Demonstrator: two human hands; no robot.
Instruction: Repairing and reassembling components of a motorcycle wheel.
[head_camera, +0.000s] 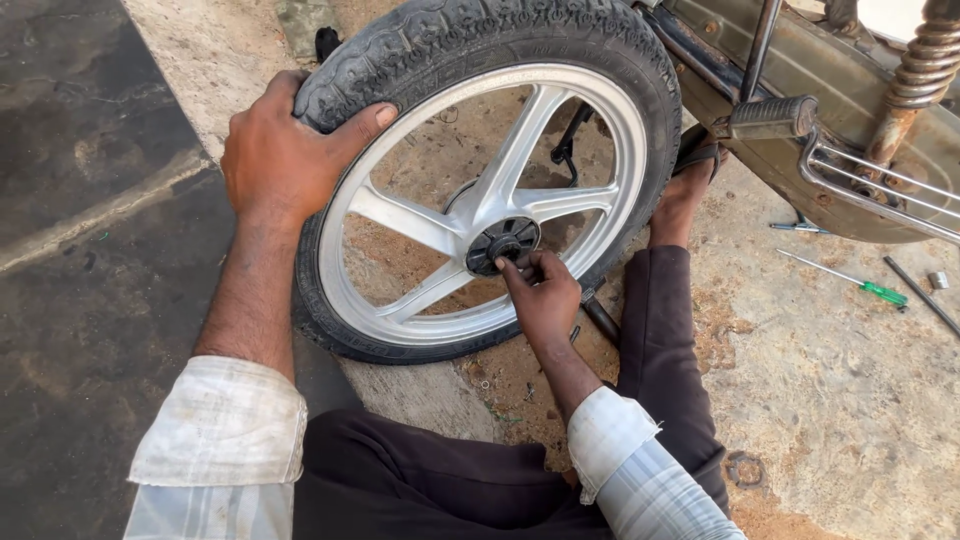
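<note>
Hands: left (285, 150) grips tyre (480, 40), right (540, 295) at hub (500, 243).

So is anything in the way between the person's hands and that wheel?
Nothing visible. The left hand already grips the tyre, and the right hand has its fingertips at the black hub between the silver spokes.
</note>
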